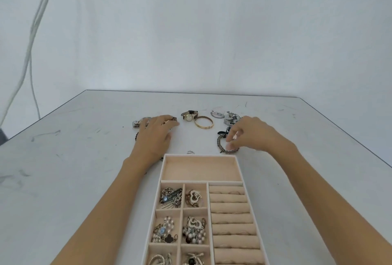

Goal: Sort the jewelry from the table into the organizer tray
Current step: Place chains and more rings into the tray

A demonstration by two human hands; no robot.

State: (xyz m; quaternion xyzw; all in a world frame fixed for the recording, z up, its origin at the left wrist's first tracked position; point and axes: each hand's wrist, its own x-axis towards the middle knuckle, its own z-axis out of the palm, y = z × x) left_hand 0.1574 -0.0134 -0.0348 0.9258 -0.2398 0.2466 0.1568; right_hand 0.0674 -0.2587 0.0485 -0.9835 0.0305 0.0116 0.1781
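Bracelet (pixel 219 143) under curled right fingers (pixel 234 131)

Found no legible text, label, brand, number or sign anywhere in view. Could not read the dial of the watch (pixel 188 117): too small and blurred for any numeral or maker's name.
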